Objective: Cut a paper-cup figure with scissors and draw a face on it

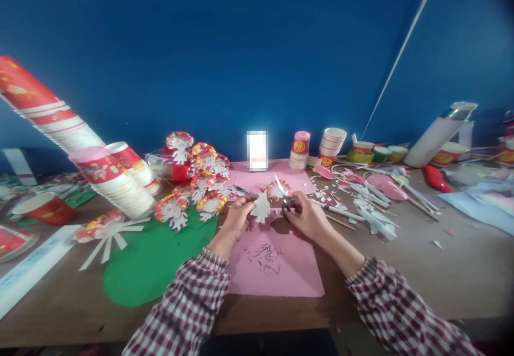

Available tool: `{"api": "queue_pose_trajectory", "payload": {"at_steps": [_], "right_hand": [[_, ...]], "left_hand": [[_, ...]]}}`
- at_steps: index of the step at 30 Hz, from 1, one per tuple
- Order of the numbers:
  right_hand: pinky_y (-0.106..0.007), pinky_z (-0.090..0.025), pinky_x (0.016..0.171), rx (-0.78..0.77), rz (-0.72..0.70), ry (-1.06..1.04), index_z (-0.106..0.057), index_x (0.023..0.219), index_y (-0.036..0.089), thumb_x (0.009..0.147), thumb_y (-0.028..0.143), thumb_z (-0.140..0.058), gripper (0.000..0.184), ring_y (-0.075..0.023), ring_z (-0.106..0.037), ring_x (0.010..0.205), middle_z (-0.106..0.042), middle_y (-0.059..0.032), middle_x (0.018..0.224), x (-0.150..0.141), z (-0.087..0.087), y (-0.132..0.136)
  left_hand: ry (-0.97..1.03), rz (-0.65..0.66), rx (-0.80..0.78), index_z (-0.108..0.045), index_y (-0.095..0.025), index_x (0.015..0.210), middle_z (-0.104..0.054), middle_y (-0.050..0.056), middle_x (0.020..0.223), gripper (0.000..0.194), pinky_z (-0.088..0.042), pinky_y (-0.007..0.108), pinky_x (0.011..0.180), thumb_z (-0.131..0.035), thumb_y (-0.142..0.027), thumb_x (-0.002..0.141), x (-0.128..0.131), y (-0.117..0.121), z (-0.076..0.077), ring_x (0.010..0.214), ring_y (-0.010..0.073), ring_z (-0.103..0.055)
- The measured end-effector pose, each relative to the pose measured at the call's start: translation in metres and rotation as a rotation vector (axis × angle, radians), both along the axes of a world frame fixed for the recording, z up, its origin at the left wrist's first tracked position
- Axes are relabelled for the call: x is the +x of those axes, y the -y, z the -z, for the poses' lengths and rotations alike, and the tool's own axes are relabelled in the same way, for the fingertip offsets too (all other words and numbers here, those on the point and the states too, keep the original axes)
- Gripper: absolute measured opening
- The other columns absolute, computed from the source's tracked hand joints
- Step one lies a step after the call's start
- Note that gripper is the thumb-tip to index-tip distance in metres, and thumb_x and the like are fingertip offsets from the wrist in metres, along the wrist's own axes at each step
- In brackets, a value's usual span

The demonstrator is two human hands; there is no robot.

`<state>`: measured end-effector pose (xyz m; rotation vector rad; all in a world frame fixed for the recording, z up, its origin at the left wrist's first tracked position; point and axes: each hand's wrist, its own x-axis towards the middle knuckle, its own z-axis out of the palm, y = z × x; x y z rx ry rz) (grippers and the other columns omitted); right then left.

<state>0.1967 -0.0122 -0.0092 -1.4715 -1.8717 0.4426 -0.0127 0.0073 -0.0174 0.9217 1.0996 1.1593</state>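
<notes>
White figure-shaped paper cutout [262, 209], dead centre, pinched by the left hand [237, 219] from nine o'clock; apart at three o'clock, the right hand [309, 218] grips black-handled metal scissors [283, 191], tips toward eleven! Turning paper, not blades, should cut cleanest.

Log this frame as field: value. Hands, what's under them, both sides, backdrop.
left hand: holds small white paper figure
right hand: holds black-handled metal scissors, tips pointing away from the person
under hands: pink rectangular sheet with dark marks or scraps, unclear which
surface: brown table
left side: rounded green sheet, leftward of the pink one
right side: white cylindrical flask with silvery top
backdrop: blue wall
</notes>
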Motion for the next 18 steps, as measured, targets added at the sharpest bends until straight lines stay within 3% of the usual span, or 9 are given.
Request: {"api": "queue_pose_trajectory", "payload": {"at_steps": [6, 12, 18], "right_hand": [[-0.029, -0.050, 0.070, -0.040, -0.057, -0.253, -0.049, 0.109, 0.020, 0.081, 0.031, -0.058, 0.031, -0.0193, -0.068, 0.077, -0.071, -0.0047, 0.086, 0.003, 0.006, -0.008], [-0.030, -0.053, 0.068, -0.173, -0.166, -0.592, -0.049, 0.102, 0.019, 0.075, 0.027, -0.062, 0.031, -0.0213, -0.069, 0.081, -0.071, -0.0078, 0.089, -0.010, 0.015, -0.015], [-0.033, -0.054, 0.073, -0.288, -0.277, -0.848, -0.051, 0.102, 0.018, 0.068, 0.030, -0.071, 0.041, -0.0205, -0.069, 0.078, -0.071, -0.0060, 0.085, -0.020, 0.022, -0.021]], "left_hand": [[0.053, 0.050, 0.038, -0.060, -0.013, 0.106, -0.067, 0.004, 0.069, 0.041, -0.038, 0.020, 0.039, -0.063, -0.017, 0.065, 0.002, 0.005, -0.004, 0.045, 0.0107, -0.055], [0.135, 0.104, 0.039, -0.065, -0.014, 0.101, -0.070, 0.008, 0.085, 0.042, -0.047, 0.022, 0.055, -0.062, -0.009, 0.060, 0.008, 0.005, 0.003, 0.064, 0.0140, -0.064], [0.104, 0.138, 0.071, -0.066, -0.014, 0.099, -0.071, 0.008, 0.084, 0.037, -0.045, 0.022, 0.052, -0.064, -0.011, 0.062, 0.010, 0.006, 0.003, 0.059, 0.0131, -0.062]]}}
